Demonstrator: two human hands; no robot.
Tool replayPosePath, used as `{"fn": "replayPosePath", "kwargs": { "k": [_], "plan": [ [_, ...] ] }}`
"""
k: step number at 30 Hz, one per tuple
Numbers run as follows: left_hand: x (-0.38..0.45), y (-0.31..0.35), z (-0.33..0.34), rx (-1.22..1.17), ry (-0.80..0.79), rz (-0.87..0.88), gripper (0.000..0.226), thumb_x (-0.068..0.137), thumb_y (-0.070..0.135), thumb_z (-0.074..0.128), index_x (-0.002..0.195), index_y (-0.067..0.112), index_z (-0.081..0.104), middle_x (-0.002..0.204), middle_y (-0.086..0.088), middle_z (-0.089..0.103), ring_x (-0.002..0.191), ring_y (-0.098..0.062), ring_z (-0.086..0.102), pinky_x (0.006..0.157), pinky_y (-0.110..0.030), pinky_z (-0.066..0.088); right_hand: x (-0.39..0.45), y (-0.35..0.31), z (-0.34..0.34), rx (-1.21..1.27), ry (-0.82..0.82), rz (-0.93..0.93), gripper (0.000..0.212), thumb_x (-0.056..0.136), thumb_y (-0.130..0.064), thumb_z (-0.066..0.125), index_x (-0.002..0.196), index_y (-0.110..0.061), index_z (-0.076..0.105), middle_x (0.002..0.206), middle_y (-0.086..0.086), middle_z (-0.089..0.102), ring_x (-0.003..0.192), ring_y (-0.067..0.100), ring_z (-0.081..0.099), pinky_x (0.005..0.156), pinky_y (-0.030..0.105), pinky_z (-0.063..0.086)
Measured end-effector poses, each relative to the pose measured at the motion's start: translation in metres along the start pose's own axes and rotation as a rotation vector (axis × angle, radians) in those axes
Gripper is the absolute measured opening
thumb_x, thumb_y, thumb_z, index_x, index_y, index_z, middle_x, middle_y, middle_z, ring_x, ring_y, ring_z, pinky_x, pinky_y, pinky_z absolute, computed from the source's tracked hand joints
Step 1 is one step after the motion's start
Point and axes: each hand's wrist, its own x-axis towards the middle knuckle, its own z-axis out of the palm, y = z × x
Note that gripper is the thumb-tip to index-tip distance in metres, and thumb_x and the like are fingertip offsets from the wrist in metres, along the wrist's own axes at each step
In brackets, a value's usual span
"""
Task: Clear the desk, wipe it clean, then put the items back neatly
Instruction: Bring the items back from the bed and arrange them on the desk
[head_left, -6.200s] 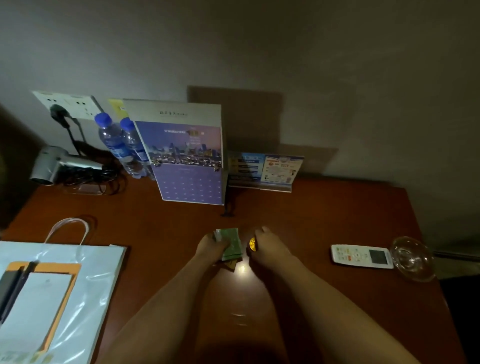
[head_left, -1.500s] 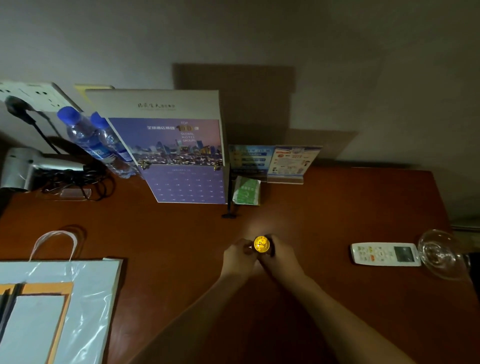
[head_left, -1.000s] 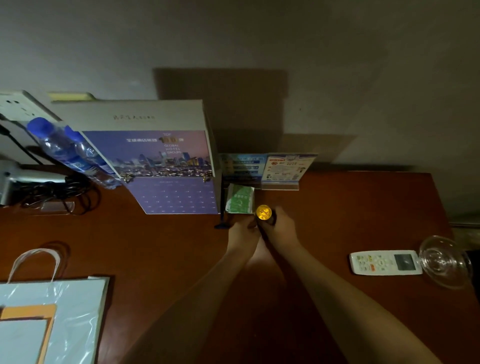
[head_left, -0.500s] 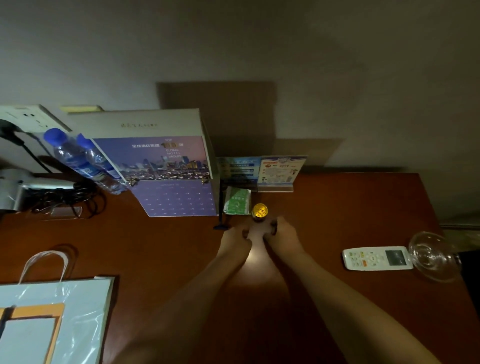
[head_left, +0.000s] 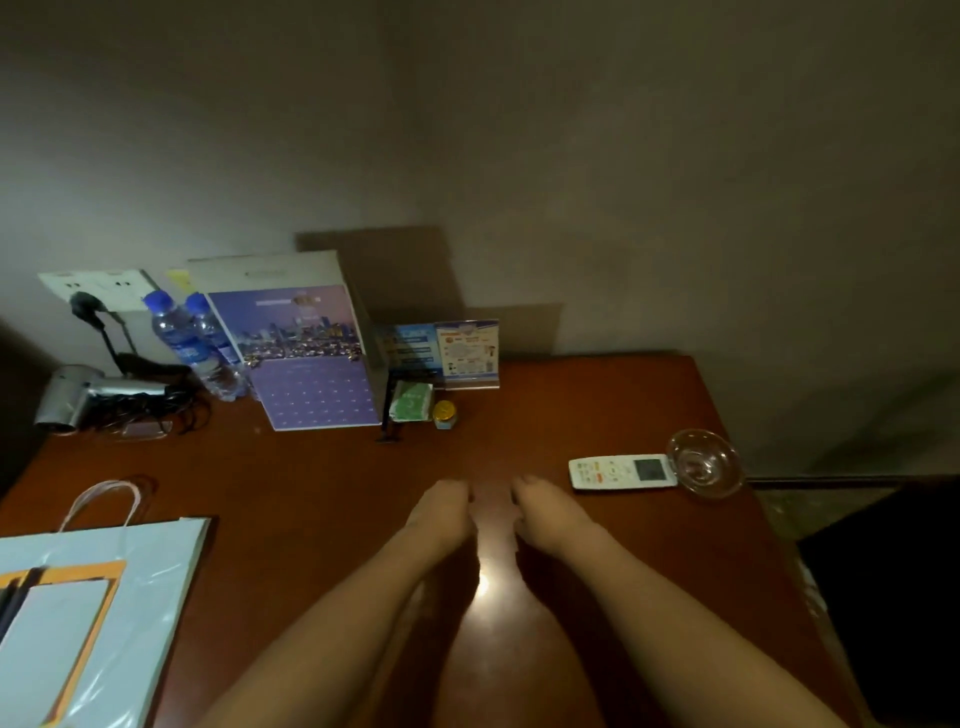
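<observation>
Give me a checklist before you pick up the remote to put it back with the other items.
1. Left hand free: ok, it holds nothing.
2. Right hand free: ok, it holds nothing and is the nearer one to the remote.
3. Remote reachable: ok, it lies flat on the desk, nothing on top.
4. Glass dish clear of the remote: not ok, it sits right against the remote's far end, so lift carefully.
5. Jar and green packet set down: ok, both rest by the calendar.
6. Desk wiped clean: cannot tell, the light is too dim.
</observation>
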Motion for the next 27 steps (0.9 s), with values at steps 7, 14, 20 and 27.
{"fn": "replayPosePath", "kwargs": {
  "k": [7,14,20,27],
  "plan": [
    [-0.043,0.061,0.01,0.102,0.061,0.252,0.032,0.089,0.008,0.057,0.12,0.011,0.056,0.122,-0.008,0.057,0.108,-0.022,0.056,0.089,-0.03,0.049,-0.1,0.029,-0.01,0.076,0.168,0.151,0.035,0.091,-0.011,0.055,0.125,-0.008,0.049,0.128,0.011,0.05,0.117,0.029,0.051,0.095,0.036,0.043],
    [-0.111,0.121,0.069,0.29,-0.137,0.608,0.027,0.09,0.007,0.055,0.117,0.009,0.056,0.117,-0.01,0.057,0.103,-0.024,0.057,0.085,-0.035,0.051,-0.249,0.051,0.038,0.177,0.275,0.525,0.034,0.093,-0.018,0.056,0.125,-0.008,0.048,0.127,0.01,0.049,0.117,0.025,0.05,0.091,0.032,0.043],
    [-0.225,0.204,0.151,0.387,-0.361,0.956,0.013,0.091,0.01,0.052,0.083,0.019,0.049,0.089,0.003,0.051,0.072,-0.007,0.047,0.054,-0.018,0.037,-0.411,0.064,0.106,0.375,0.445,0.876,0.028,0.091,-0.013,0.052,0.115,0.0,0.053,0.121,0.02,0.053,0.115,0.032,0.051,0.09,0.031,0.037],
    [-0.393,0.274,0.272,0.582,-0.431,1.375,0.032,0.086,0.012,0.054,0.116,0.007,0.061,0.118,-0.012,0.062,0.108,-0.026,0.058,0.085,-0.028,0.046,-0.603,0.05,0.193,0.557,0.608,1.297,0.029,0.091,-0.011,0.049,0.118,-0.002,0.054,0.125,0.02,0.054,0.115,0.032,0.052,0.09,0.031,0.04]
  ]
}}
